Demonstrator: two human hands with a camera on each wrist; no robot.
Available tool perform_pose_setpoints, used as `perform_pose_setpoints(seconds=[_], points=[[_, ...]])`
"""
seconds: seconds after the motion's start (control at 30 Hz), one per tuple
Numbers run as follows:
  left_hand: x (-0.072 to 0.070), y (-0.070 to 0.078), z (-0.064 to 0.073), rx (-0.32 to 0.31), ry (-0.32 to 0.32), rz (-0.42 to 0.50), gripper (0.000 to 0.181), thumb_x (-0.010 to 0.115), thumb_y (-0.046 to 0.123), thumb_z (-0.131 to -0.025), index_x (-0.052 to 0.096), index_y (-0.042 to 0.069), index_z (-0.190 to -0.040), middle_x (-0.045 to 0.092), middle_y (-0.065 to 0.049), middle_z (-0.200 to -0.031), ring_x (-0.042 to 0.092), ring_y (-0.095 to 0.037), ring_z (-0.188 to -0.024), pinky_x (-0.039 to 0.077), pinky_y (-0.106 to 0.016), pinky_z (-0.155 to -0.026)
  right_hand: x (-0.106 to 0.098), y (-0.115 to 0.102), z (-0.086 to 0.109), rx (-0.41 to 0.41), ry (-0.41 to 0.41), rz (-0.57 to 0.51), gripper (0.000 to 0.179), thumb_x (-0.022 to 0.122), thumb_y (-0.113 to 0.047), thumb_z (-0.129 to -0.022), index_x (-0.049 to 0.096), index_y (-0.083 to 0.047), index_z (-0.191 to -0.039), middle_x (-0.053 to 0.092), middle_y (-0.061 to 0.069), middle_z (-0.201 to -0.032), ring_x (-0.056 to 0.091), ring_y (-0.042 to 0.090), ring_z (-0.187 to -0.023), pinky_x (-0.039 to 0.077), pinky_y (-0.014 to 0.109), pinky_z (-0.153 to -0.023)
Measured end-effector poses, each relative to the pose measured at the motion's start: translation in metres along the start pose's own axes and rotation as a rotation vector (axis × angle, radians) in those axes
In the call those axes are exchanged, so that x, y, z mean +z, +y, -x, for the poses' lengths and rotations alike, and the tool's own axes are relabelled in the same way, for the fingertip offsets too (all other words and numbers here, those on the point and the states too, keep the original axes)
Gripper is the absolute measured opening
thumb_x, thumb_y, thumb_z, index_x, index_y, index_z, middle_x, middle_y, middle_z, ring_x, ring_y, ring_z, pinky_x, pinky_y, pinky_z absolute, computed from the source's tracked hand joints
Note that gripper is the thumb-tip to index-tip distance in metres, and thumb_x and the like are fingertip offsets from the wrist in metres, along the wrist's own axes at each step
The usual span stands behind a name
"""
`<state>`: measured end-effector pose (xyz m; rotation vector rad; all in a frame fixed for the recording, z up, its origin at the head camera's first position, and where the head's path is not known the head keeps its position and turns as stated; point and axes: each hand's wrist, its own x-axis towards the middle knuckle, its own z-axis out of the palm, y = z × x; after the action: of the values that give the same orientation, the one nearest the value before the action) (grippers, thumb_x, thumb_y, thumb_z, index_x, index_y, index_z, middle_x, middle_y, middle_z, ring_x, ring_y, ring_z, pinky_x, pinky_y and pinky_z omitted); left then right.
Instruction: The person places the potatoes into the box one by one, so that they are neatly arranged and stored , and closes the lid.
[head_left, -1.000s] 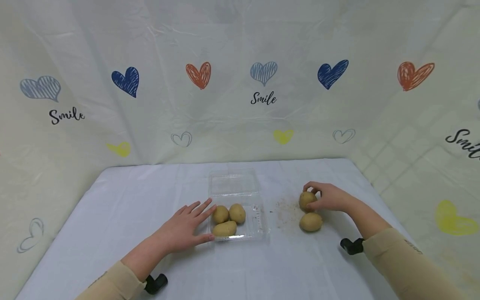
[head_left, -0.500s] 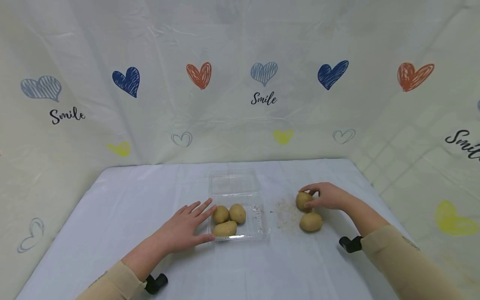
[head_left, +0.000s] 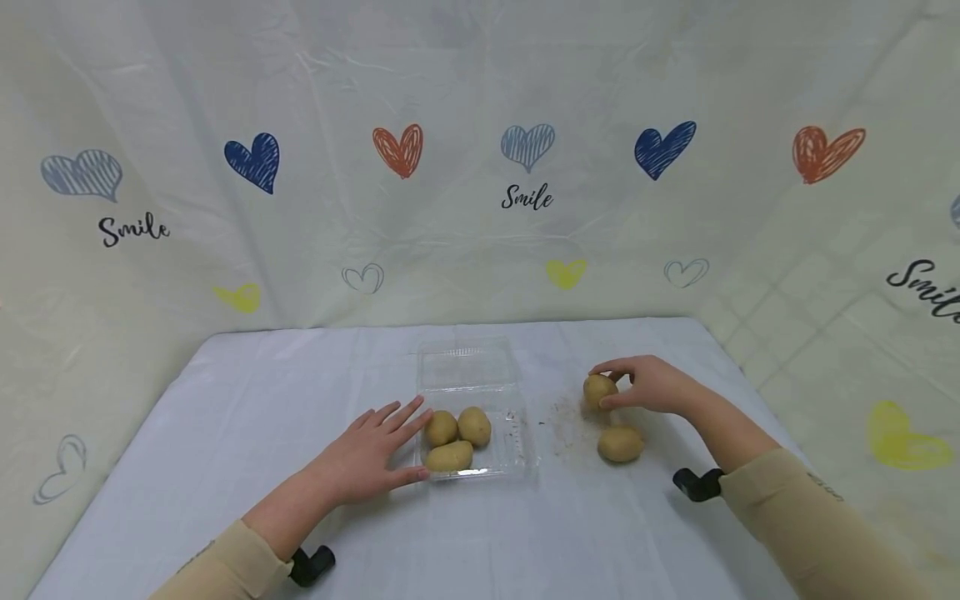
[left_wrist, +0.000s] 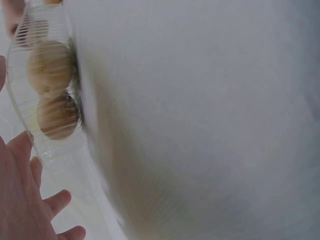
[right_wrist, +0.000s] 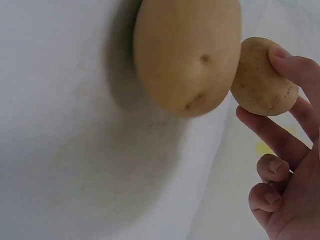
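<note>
Between thumb and fingers, my right hand [head_left: 654, 386] pinches a potato [head_left: 599, 392]; the right wrist view shows this held potato [right_wrist: 262, 77] gripped near its ends. Just below it in the head view, another potato [head_left: 620, 444] lies on the cloth. My left hand [head_left: 367, 458] has its fingers spread, with fingertips touching the left rim of a clear plastic clamshell box [head_left: 510, 450]. Inside the box's base sit three potatoes [head_left: 450, 457], grouped toward the left. Through the ribbed clear wall, the left wrist view shows two of these potatoes [left_wrist: 50, 69].
The box's clear lid [head_left: 465, 364] is folded back behind its base. Brown crumbs of dirt [head_left: 573, 421] are scattered on the white tablecloth [head_left: 510, 542] right of the box. A curtain [head_left: 465, 225] printed with hearts stands behind the table.
My right hand has lifted the pinched potato slightly and carried it left, apart from the potato lying on the cloth. The left hand has stayed at the box.
</note>
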<state>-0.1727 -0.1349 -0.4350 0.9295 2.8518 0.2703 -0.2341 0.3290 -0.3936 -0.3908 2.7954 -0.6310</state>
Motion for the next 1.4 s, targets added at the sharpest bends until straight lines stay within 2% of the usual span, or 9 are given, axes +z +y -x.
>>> perform_pose_setpoints(seconds=[0.4,0.73,0.93,1.17,1.4], points=[[0.0,0.0,0.0,0.011,0.016,0.006,0.085,0.051,0.07,-0.091,0.025,0.027,-0.159,0.014,0.003,-0.166,0.024,-0.033,-0.147,0.022,-0.058,-0.116,0.008,-0.051,-0.009,-0.076,-0.011,-0.041,0.055,0.081,-0.048,-0.079,0.066,-0.031,-0.129,0.067,-0.003,-0.114,0.055,0.029,-0.101,0.048,0.036,-0.077],[0.0,0.001,-0.001,-0.008,-0.002,-0.001,0.085,0.05,0.072,-0.09,0.023,0.029,-0.159,0.013,0.005,-0.166,0.023,-0.032,-0.148,0.021,-0.057,-0.116,0.019,-0.098,-0.021,-0.181,-0.042,-0.021,0.049,0.082,-0.043,-0.079,0.067,-0.035,-0.126,0.067,-0.008,-0.115,0.057,0.022,-0.105,0.05,0.039,-0.085],[0.0,0.001,-0.001,-0.004,0.001,0.0,0.086,0.048,0.074,-0.09,0.024,0.029,-0.159,0.013,0.005,-0.166,0.023,-0.032,-0.148,0.021,-0.057,-0.116,0.026,-0.11,-0.025,-0.231,-0.061,-0.006,0.047,0.082,-0.041,-0.079,0.068,-0.036,-0.124,0.067,-0.013,-0.106,0.058,0.016,-0.1,0.049,0.037,-0.085],[0.002,0.0,-0.001,-0.003,0.007,-0.019,0.087,0.044,0.077,-0.089,0.023,0.03,-0.159,0.013,0.005,-0.166,0.023,-0.032,-0.148,0.021,-0.056,-0.116,0.038,-0.12,-0.029,-0.229,-0.095,0.03,0.048,0.083,-0.039,-0.079,0.068,-0.034,-0.125,0.067,-0.016,-0.1,0.062,0.021,-0.105,0.048,0.036,-0.085],[0.002,0.002,-0.002,-0.008,0.007,-0.003,0.084,0.05,0.071,-0.09,0.024,0.029,-0.159,0.014,0.005,-0.166,0.023,-0.032,-0.148,0.021,-0.057,-0.116,0.053,-0.127,-0.029,-0.217,-0.085,0.15,0.047,0.083,-0.034,-0.079,0.069,-0.033,-0.124,0.067,-0.017,-0.103,0.062,0.019,-0.104,0.048,0.037,-0.086]])
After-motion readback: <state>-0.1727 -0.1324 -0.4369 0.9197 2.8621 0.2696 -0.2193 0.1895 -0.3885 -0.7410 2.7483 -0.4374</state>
